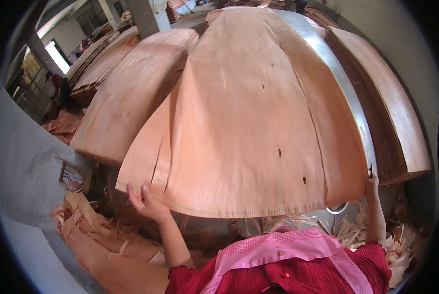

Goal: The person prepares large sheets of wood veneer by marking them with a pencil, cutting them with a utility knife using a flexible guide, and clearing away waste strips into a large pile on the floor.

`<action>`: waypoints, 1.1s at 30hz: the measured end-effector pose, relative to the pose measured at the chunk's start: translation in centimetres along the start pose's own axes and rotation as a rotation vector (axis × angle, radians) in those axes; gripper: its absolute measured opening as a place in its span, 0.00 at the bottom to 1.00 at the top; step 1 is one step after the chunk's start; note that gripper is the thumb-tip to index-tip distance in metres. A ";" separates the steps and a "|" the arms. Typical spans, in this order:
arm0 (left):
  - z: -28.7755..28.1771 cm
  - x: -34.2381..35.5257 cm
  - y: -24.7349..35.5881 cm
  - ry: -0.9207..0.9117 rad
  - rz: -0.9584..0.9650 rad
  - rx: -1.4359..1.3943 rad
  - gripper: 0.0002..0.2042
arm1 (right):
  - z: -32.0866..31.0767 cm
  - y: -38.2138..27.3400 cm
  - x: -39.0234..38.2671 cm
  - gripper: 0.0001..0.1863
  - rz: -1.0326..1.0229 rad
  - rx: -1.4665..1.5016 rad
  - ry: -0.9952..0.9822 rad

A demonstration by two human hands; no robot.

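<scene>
Long veneer sheet (239, 122) pointing straight away, its long axis running near to far.
Left hand (153, 207) pinches the near edge by the left corner; right hand (372, 186) is closed on a small dark object (371, 170) at the right corner. Veneer stacks (124, 98) crowd both sides; a gap separates near edge and pink apron (283, 247).

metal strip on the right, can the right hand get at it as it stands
Probably yes: the right hand is at the near right corner of the wood sheet, close to the metal strip, which looks uncovered there.
</scene>
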State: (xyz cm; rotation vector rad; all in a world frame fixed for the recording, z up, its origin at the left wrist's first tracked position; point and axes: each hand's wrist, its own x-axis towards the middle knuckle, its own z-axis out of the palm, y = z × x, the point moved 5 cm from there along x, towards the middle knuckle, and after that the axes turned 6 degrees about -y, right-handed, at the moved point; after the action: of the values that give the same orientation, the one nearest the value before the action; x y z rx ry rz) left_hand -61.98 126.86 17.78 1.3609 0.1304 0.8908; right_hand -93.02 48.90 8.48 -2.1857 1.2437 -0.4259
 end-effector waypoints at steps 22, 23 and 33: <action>0.9 -11.8 -6.9 0.076 -0.336 0.062 0.21 | -5.2 21.6 1.4 0.13 0.115 0.448 -0.075; 1.6 -10.0 -7.1 0.097 -0.330 0.110 0.25 | -4.4 18.0 3.1 0.11 0.168 0.360 -0.175; 21.0 -26.1 -13.6 -0.904 0.373 1.294 0.34 | 0.5 12.4 12.2 0.27 0.159 -0.109 -0.229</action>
State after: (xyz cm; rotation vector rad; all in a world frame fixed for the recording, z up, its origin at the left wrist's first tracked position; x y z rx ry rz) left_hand -61.39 94.98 0.61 2.9502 -0.3227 0.3263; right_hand -94.82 33.66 0.22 -2.1345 1.3251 -0.0428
